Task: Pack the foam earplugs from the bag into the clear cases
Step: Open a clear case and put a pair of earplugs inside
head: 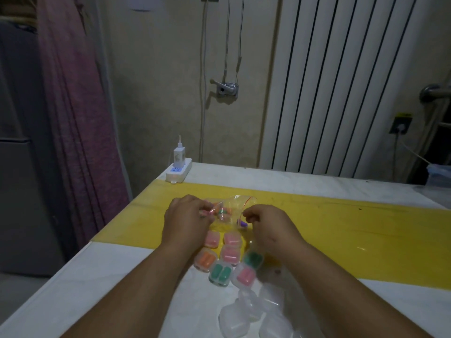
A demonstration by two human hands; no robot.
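A person's left hand (188,215) and right hand (266,224) pinch the bag (234,201) apart between them, seemingly ready to pick out earplugs (243,224) for the empty cases (234,318) behind the wrists.

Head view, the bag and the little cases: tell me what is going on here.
A person holds the clear bag over the yellow mat, the left hand gripping its left side and the right hand pinching its right edge. A few loose earplugs lie inside, one of them purple. Filled cases with pink, orange and green plugs lie between the forearms, and empty cases sit nearest the person.
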